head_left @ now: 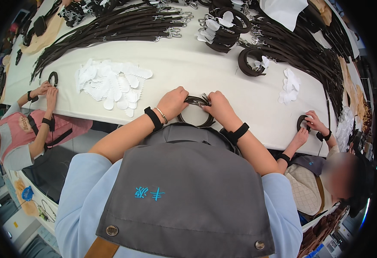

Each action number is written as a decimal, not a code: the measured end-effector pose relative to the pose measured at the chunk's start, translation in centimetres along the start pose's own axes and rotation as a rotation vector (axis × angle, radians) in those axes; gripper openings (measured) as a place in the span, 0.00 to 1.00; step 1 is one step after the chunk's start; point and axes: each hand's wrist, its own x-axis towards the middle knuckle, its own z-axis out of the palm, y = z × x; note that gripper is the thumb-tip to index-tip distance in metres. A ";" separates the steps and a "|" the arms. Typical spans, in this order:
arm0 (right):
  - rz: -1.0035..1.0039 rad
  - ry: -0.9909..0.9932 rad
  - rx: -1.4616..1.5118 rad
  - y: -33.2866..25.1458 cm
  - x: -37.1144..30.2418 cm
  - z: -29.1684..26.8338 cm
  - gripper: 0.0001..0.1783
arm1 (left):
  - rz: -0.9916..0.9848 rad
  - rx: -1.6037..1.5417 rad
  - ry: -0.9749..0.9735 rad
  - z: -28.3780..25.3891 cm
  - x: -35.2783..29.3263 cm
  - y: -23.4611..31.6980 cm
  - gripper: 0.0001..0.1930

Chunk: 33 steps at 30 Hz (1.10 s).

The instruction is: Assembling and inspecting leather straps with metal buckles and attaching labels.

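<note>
At the near edge of the white table (188, 69), both of the person's hands close on a dark strap (196, 112) curled into a loop. The left hand (172, 102) grips the loop's left side with fingers curled shut around it; the right hand (220, 107) pinches the top right, where a metal clasp (205, 98) catches the light. The loop lies flat on the table, just in front of the person's grey apron (188, 193). To coil it well, it seems wise to keep the turns stacked evenly, hold the clasp end firm with the right fingers, and let the left hand steady the ring so it does not spring open. Farther up the table from the loop and to the left lies a heap of white paper tags (111, 84); beyond it, long uncoiled straps (124, 26) fan out, and finished coils (223, 28) sit up and to the right. At either side of the table a co-worker's hands handle a similar loop.
</note>
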 end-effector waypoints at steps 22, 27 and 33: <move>0.044 0.037 0.066 1.0 -0.1 1.1 0.08 | 0.204 -0.060 0.050 0.4 -0.7 -0.9 0.23; 0.239 -0.103 0.429 0.8 0.1 -0.2 0.06 | 0.289 0.022 -0.055 -0.8 -0.2 -1.2 0.24; 0.287 -0.104 0.510 0.6 0.1 -0.2 0.07 | 0.345 0.074 -0.085 -0.9 -0.2 -1.0 0.28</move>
